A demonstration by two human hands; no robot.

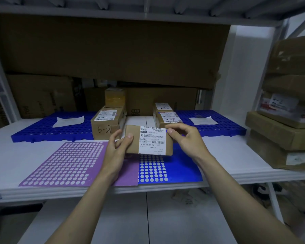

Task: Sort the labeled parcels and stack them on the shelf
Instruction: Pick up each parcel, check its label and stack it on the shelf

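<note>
head view: both hands, left (pixel 117 148) and right (pixel 184 138), pinch small rectangular cardboard parcel (pixel 133 141) above perforated purple mat (pixel 63 161).

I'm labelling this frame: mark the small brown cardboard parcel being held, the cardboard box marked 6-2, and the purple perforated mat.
Small brown cardboard parcel (pixel 133 138): head view, bare cardboard face.
Cardboard box marked 6-2 (pixel 105 129): head view, front face.
Purple perforated mat (pixel 65 162): head view, middle.

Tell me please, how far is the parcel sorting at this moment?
Partly done. Two small piles already stand at the back of the shelf: the box marked 6-2 with another box behind it, and the box marked 4-3 with one behind. In hand: the left hand and right hand hold a labelled parcel above the mats. Left: placing it, and perhaps the boxes at the right.
</note>
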